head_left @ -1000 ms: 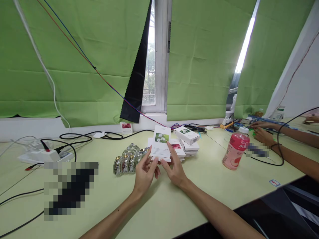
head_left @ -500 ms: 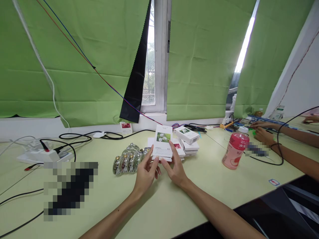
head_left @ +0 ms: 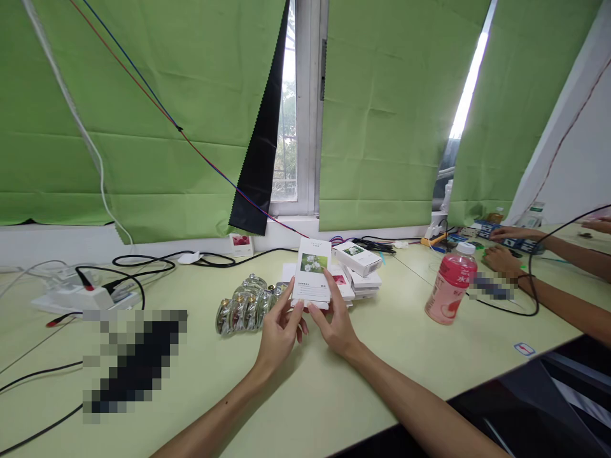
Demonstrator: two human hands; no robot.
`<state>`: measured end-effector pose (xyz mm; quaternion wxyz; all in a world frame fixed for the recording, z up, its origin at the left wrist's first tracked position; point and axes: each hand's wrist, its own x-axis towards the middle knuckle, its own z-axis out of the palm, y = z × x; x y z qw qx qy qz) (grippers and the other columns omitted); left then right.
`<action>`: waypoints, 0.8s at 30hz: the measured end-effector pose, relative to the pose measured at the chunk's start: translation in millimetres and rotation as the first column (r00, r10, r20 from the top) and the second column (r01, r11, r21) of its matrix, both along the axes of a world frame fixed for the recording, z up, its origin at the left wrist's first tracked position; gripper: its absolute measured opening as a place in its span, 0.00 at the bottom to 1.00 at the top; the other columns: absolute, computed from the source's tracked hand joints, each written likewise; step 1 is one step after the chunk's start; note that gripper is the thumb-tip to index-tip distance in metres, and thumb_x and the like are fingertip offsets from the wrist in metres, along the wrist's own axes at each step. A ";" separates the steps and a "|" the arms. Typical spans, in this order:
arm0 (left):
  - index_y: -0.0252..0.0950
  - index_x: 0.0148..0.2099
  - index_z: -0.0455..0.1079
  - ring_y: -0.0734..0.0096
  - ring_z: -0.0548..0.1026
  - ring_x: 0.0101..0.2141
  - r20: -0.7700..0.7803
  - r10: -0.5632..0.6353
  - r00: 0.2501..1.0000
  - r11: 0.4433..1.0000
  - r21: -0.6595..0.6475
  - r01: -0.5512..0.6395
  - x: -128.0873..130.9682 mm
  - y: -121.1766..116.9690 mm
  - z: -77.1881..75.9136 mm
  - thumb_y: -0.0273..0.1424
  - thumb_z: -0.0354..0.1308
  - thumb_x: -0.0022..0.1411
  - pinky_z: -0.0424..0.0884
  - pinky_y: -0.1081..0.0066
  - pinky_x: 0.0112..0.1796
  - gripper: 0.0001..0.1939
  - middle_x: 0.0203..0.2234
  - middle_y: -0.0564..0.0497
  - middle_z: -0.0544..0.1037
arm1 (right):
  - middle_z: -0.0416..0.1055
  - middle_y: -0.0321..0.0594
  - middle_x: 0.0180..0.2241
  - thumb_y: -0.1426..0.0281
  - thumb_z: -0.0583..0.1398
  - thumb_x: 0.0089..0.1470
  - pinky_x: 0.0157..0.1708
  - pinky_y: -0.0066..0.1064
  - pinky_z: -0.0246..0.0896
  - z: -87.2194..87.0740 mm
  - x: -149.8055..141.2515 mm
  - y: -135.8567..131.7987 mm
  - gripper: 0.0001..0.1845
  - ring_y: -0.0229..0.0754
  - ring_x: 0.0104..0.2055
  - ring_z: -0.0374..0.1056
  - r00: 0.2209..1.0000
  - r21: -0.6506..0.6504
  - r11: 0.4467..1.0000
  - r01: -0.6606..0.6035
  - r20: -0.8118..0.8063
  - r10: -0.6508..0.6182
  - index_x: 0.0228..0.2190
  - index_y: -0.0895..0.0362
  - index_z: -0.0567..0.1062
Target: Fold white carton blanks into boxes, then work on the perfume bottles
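Both of my hands hold a small white carton (head_left: pixel 312 272) with a flower picture, upright above the pale green table (head_left: pixel 334 394). My left hand (head_left: pixel 279 334) grips its lower left edge with closed fingers. My right hand (head_left: pixel 337 324) pinches its lower right side, index finger up along the edge. Just left of the carton lies a row of several shiny glass bottles (head_left: pixel 243 305). Behind it sits a stack of similar white cartons (head_left: pixel 360 270).
A pink drink bottle (head_left: pixel 450 283) stands to the right. Another person's arms (head_left: pixel 548 280) work at the far right near a black cable. A power strip (head_left: pixel 71 296) and black cables lie at the left, with a pixelated dark patch (head_left: pixel 133 356) below. Green blinds cover the window.
My hands and the carton have hardly moved. The other person's far hand at the right has shifted slightly along the table.
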<state>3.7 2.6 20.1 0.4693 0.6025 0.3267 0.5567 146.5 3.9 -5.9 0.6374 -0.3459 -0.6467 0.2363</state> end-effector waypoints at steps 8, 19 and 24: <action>0.37 0.70 0.56 0.77 0.67 0.19 0.022 0.008 1.000 1.000 -0.005 -0.008 0.2 0.4 -1.1 0.44 0.63 0.60 0.68 0.75 0.19 0.40 0.24 0.54 0.74 | 0.60 0.50 0.63 0.62 0.59 0.63 0.55 0.46 0.68 -0.3 0.1 0.2 0.42 0.52 0.61 0.64 1.000 0.000 1.000 0.000 -0.006 0.000 0.70 0.50 0.45; 0.35 0.71 0.54 0.76 0.67 0.18 0.004 0.021 1.000 1.000 0.002 -0.021 0.8 -0.3 -0.6 0.44 0.62 0.61 0.67 0.76 0.18 0.41 0.20 0.56 0.72 | 0.61 0.50 0.63 0.62 0.58 0.63 0.53 0.44 0.69 -0.1 0.5 0.1 0.40 0.52 0.60 0.65 1.000 0.000 1.000 0.017 0.001 -0.017 0.70 0.50 0.47; 0.36 0.70 0.55 0.78 0.67 0.18 0.020 0.032 0.999 0.999 -0.011 -0.032 1.5 0.5 -1.9 0.45 0.63 0.61 0.67 0.75 0.18 0.41 0.23 0.54 0.75 | 0.59 0.49 0.64 0.61 0.58 0.64 0.56 0.45 0.65 -1.4 0.5 1.0 0.39 0.52 0.62 0.62 0.999 0.009 0.999 0.040 0.010 -0.040 0.69 0.50 0.48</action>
